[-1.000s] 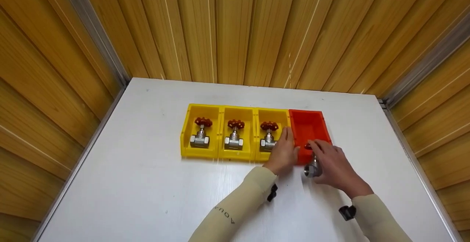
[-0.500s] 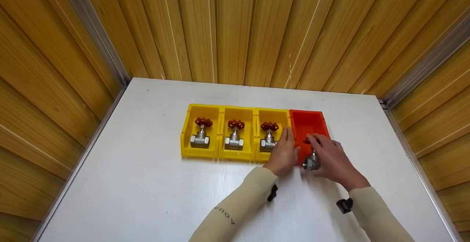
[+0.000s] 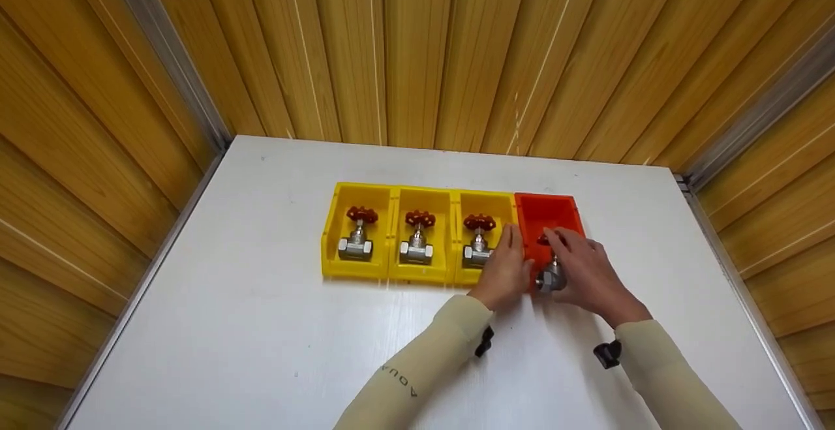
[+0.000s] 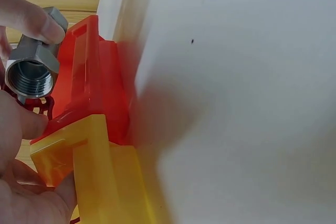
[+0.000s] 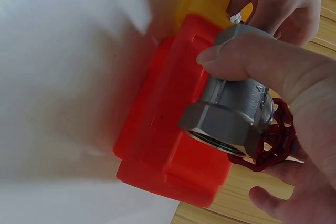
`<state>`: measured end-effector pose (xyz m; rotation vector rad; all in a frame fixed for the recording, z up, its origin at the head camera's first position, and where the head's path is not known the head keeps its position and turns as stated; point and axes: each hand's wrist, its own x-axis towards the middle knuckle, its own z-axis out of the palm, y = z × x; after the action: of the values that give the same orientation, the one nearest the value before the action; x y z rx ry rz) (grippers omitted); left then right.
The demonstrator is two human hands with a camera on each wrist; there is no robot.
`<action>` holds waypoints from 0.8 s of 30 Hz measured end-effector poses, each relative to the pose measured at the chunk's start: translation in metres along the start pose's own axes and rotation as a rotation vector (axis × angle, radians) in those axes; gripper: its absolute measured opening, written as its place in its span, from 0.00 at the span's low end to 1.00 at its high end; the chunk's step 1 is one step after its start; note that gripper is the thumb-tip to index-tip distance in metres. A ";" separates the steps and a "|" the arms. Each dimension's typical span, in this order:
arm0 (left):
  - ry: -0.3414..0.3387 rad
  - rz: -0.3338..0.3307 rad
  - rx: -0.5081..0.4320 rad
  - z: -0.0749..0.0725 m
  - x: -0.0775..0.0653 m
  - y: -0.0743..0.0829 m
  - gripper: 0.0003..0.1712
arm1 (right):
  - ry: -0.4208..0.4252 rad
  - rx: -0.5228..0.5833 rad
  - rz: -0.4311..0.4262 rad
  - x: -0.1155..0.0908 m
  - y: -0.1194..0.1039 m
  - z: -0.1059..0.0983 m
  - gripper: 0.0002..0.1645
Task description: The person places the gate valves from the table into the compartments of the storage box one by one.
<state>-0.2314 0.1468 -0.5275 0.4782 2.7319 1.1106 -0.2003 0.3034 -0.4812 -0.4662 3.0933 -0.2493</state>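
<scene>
My right hand grips a steel gate valve with a red handwheel, over the front of the red bin. In the right wrist view the thumb lies across the valve body, and the fingers are behind the handwheel. My left hand holds the adjoining side walls of the red bin and the rightmost yellow bin, fingers on the yellow side, thumb on the red. Beside those fingers another valve lies in that yellow bin, its right end partly hidden.
Two more yellow bins continue the row to the left, each holding a like valve. The row stands on a white table, with wood-patterned panels behind and on both sides.
My right hand has carried the valve forward and slightly left, from in front of the red bin to over its front part. The left hand has stayed in place.
</scene>
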 end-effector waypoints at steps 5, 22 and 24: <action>0.001 0.002 0.014 -0.001 0.001 0.001 0.42 | -0.007 0.014 0.010 0.005 0.001 -0.001 0.66; -0.025 -0.002 0.006 -0.001 -0.001 -0.001 0.43 | 0.046 0.048 0.017 0.021 0.014 0.007 0.67; -0.025 -0.007 0.010 -0.001 -0.001 0.000 0.43 | 0.064 0.046 0.015 0.023 0.016 0.009 0.67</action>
<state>-0.2305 0.1459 -0.5272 0.4797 2.7169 1.0821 -0.2271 0.3101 -0.4924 -0.4428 3.1444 -0.3405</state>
